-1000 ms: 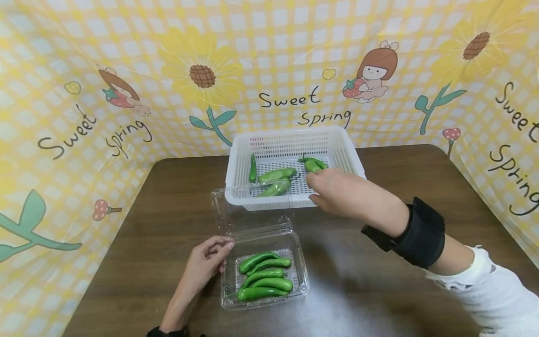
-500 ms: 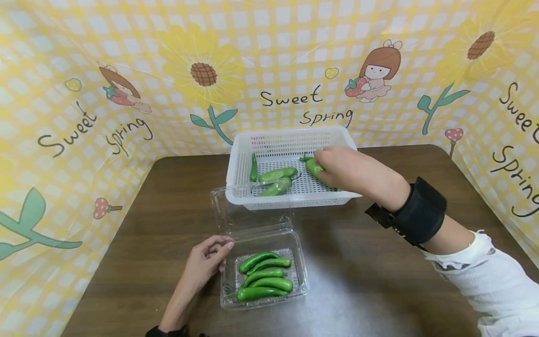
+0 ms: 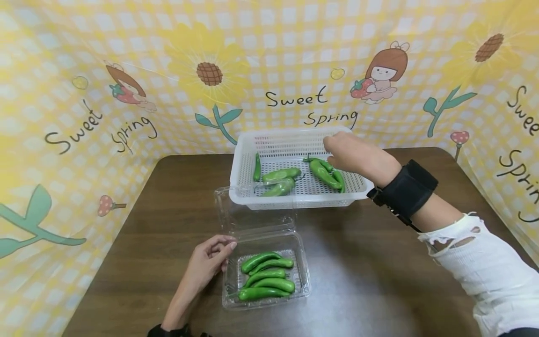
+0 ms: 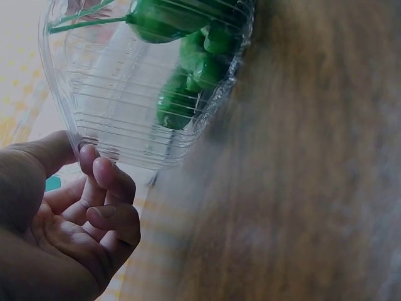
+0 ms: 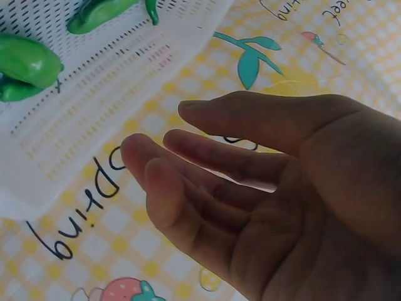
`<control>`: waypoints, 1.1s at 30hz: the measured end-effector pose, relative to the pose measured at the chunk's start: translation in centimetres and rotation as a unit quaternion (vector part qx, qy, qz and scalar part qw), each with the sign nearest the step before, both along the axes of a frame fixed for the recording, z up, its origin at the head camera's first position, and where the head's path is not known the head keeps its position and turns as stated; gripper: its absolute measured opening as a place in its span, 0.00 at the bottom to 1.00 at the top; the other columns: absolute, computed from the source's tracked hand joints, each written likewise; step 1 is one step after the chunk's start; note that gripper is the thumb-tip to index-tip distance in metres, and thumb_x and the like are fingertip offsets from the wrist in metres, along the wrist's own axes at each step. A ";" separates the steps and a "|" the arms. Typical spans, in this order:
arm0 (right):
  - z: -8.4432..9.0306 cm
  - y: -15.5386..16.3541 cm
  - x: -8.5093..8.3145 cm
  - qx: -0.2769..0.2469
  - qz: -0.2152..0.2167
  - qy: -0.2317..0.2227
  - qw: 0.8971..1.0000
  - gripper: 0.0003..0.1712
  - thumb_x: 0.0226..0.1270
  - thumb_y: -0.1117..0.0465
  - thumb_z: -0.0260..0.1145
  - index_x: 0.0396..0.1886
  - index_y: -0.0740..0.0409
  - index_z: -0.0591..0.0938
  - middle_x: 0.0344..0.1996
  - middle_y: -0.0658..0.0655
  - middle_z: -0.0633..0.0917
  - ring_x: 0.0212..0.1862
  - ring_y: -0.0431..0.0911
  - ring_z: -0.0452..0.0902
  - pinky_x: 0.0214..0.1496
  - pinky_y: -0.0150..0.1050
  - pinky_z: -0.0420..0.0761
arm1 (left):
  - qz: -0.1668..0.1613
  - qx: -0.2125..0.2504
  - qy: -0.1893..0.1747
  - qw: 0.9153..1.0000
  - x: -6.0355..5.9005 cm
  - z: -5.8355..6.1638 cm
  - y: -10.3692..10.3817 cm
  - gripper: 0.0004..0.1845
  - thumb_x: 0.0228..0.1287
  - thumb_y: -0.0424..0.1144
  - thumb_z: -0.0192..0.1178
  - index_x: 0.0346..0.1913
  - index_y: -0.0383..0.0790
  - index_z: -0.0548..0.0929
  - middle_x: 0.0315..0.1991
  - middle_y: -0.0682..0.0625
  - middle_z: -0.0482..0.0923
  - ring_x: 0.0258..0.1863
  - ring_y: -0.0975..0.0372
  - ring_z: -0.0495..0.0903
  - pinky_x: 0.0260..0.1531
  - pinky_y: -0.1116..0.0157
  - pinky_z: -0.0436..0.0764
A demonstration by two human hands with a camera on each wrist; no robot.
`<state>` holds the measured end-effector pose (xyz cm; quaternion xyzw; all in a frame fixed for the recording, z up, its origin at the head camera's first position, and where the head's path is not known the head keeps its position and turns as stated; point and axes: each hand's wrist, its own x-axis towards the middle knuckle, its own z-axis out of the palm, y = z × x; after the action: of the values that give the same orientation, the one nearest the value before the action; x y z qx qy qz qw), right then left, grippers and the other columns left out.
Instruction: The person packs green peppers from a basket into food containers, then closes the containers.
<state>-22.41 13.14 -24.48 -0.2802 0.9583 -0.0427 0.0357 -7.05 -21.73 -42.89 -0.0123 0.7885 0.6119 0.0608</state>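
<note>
My left hand (image 3: 204, 262) pinches the left rim of a clear plastic clamshell box (image 3: 305, 262) between thumb and fingers; the left wrist view shows the thumb and fingertips (image 4: 88, 157) on its edge. Several green peppers (image 3: 273, 284) lie side by side in the box, its transparent lid (image 3: 252, 216) standing open behind. My right hand (image 3: 358, 154) hovers over the right part of a white perforated basket (image 3: 328, 200). In the right wrist view its fingers are loosely bent, with nothing between them. Below it, green peppers (image 3: 322, 175) lie together on the basket floor.
More green peppers (image 3: 281, 175) lie in the left half of the basket, one slim pepper (image 3: 257, 167) along its left wall. The lid overlaps the basket's front in the head view. A patterned yellow cloth (image 3: 290, 56) rises behind the brown table (image 3: 379, 262).
My right hand moved from the basket's front to the peppers at its right, then up and back from them, leaving them more visible. The left hand stays on the box.
</note>
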 end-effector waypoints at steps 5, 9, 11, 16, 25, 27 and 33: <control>-0.4 -0.4 -1.7 0.020 -0.008 -0.006 1.000 0.12 0.67 0.68 0.62 0.47 0.72 0.78 0.42 0.69 0.84 0.42 0.59 0.81 0.47 0.49 0.82 | 0.003 -0.004 0.005 1.000 -0.1 0.1 0.0 0.14 0.68 0.42 0.64 0.49 0.36 0.82 0.18 0.53 0.74 0.15 0.66 0.72 0.13 0.73 0.67; -0.6 -0.7 -3.3 0.033 -0.027 -0.025 0.999 0.08 0.67 0.69 0.59 0.43 0.70 0.78 0.34 0.65 0.81 0.34 0.54 0.77 0.39 0.43 0.78 | 0.004 -0.008 0.005 1.000 -0.1 0.1 0.0 0.14 0.68 0.43 0.64 0.49 0.38 0.83 0.18 0.51 0.74 0.15 0.66 0.72 0.13 0.73 0.66; -0.8 -0.8 -3.9 0.037 -0.037 -0.043 0.998 0.03 0.67 0.70 0.58 0.37 0.67 0.76 0.26 0.59 0.75 0.28 0.49 0.70 0.33 0.39 0.71 | 0.002 -0.009 0.004 1.000 -0.1 0.2 0.0 0.14 0.68 0.43 0.64 0.50 0.37 0.83 0.18 0.51 0.74 0.15 0.66 0.72 0.13 0.73 0.66; -1.6 -0.7 -5.2 0.041 -0.052 -0.075 0.995 0.03 0.68 0.70 0.57 0.33 0.64 0.76 0.22 0.56 0.73 0.23 0.47 0.71 0.25 0.35 0.71 | 0.003 -0.005 0.001 1.000 0.0 0.1 0.1 0.14 0.68 0.42 0.64 0.50 0.37 0.83 0.18 0.52 0.74 0.15 0.66 0.72 0.13 0.73 0.67; -3.0 -0.8 -7.6 0.049 -0.118 -0.142 0.981 0.13 0.71 0.69 0.54 0.52 0.67 0.76 0.45 0.68 0.81 0.34 0.54 0.79 0.30 0.41 0.80 | 0.005 -0.006 0.001 1.000 0.2 0.2 0.2 0.14 0.67 0.42 0.64 0.49 0.38 0.83 0.19 0.52 0.74 0.15 0.66 0.72 0.13 0.73 0.67; -3.4 -0.9 -8.0 0.053 -0.126 -0.149 0.979 0.14 0.71 0.69 0.53 0.53 0.67 0.76 0.46 0.68 0.80 0.36 0.55 0.77 0.33 0.42 0.79 | 0.006 -0.006 0.002 1.000 0.3 0.1 0.2 0.13 0.67 0.42 0.65 0.49 0.38 0.83 0.19 0.51 0.74 0.15 0.65 0.72 0.13 0.73 0.67; -4.8 -1.0 -8.9 0.075 -0.129 -0.147 0.978 0.16 0.68 0.71 0.53 0.54 0.67 0.76 0.44 0.65 0.78 0.38 0.54 0.71 0.39 0.42 0.69 | 0.002 -0.009 0.010 1.000 0.3 0.1 0.0 0.13 0.68 0.43 0.64 0.49 0.39 0.83 0.18 0.50 0.73 0.15 0.65 0.72 0.13 0.73 0.66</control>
<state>-31.35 12.10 -29.29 -0.1412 0.9711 -0.0156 0.1916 -6.77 -21.68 -42.82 -0.0085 0.7943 0.6052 0.0513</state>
